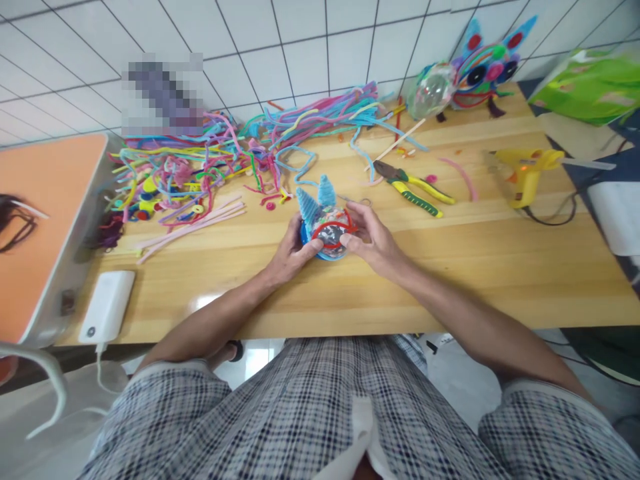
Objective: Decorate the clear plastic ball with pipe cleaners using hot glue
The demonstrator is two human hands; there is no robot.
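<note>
Near the front middle of the wooden table, a craft figure (331, 230) is held between both hands. It has a clear rounded body with colourful filling, two pointed blue pipe-cleaner ears (326, 193) and a blue rim at its base. Across its front runs a bent red pipe cleaner (350, 223). My left hand (295, 252) grips the figure's left side, thumb on the front. From the right, my right hand (373, 240) closes on the figure and the red strip, its thumb pressed on the front. The fingers behind the figure are partly hidden.
Heaped pipe cleaners (320, 120) line the wall. Pliers (415, 189) lie to the right, with a yellow glue gun (530, 175) beyond. At the back right stand a clear ball (434, 92) and a decorated animal head (485, 73). A white power bank (107, 305) lies at left.
</note>
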